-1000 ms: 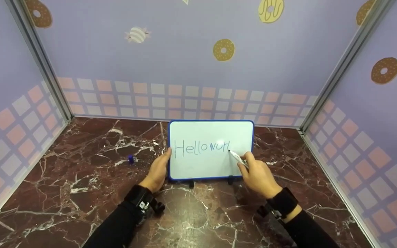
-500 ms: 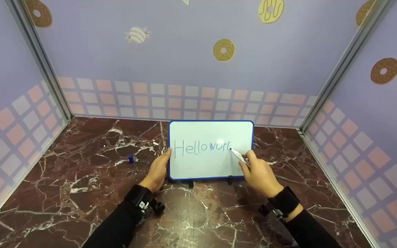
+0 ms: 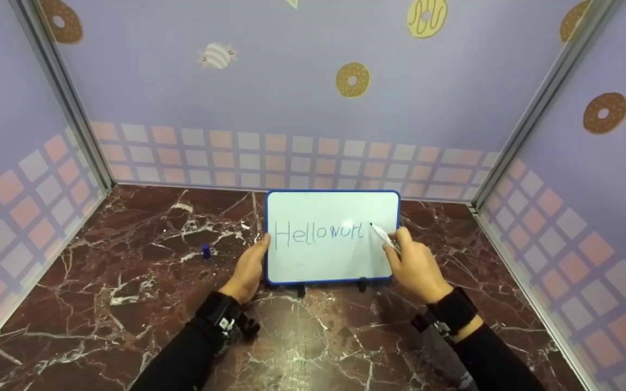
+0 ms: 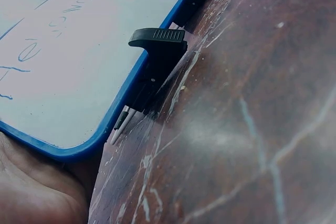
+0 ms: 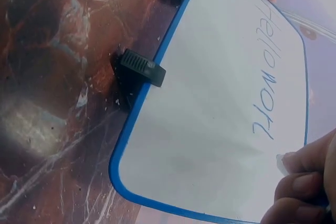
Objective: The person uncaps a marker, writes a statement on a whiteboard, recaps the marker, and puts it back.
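Note:
A blue-framed whiteboard (image 3: 324,260) leans on a stand with two black clips (image 4: 160,43), (image 5: 143,67). Blue handwriting reading "Hello worl" (image 3: 318,232) crosses it. My left hand (image 3: 246,271) grips the board's left edge, thumb along the frame; its other fingers are mostly hidden behind the board. In my right hand (image 3: 419,266) a white whiteboard marker (image 3: 385,236) is pinched between thumb and fingers. The marker's dark tip is just right of the last letter; whether it touches the surface I cannot tell. In the right wrist view, curled fingers (image 5: 310,166) hide most of the marker.
A small blue marker cap (image 3: 206,251) stands on the dark red marbled tabletop (image 3: 144,304), left of the board. Purple patterned panels (image 3: 291,108) enclose the back and both sides, joined by grey metal posts (image 3: 546,103).
The right hand has moved right and slightly up with the marker, after finishing the "l" stroke's curved foot. My left hand and the whiteboard have stayed in place.

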`<state>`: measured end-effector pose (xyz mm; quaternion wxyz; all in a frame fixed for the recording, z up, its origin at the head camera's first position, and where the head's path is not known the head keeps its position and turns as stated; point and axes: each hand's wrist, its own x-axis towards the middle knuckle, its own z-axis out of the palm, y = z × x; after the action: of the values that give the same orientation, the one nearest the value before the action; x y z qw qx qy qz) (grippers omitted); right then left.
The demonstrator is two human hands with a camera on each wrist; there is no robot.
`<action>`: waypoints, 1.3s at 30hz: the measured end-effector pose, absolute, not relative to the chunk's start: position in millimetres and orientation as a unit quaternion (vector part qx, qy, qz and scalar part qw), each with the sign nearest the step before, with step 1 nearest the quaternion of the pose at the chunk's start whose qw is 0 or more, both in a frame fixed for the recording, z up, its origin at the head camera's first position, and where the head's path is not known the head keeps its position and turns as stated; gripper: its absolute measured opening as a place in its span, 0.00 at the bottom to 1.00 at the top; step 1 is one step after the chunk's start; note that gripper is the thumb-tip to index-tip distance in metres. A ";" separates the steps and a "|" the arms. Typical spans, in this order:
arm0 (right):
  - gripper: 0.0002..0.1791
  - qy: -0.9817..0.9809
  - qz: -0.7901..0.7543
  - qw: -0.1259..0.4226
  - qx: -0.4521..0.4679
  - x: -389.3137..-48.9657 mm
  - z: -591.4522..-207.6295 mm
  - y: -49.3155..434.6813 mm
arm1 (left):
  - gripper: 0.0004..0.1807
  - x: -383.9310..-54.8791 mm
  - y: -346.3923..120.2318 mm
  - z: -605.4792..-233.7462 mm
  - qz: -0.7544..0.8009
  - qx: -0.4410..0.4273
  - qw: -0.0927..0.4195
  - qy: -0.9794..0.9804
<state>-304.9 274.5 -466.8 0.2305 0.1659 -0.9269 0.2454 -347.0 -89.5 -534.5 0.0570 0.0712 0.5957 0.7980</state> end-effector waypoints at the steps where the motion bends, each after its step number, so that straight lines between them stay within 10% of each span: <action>1: 0.10 -0.927 0.245 0.231 0.165 -305.4 -466.5 274.8 | 0.33 -347.0 -89.6 -534.7 0.798 0.072 0.057 0.596; 39: 0.10 -0.930 0.240 0.225 0.165 -307.0 -475.2 275.6 | 0.33 -347.3 -89.3 -535.2 0.793 0.061 0.052 0.604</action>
<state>-307.0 275.6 -475.2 0.2252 0.1653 -0.9297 0.2399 -347.3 -89.3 -535.2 0.0521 0.0610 0.6044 0.7926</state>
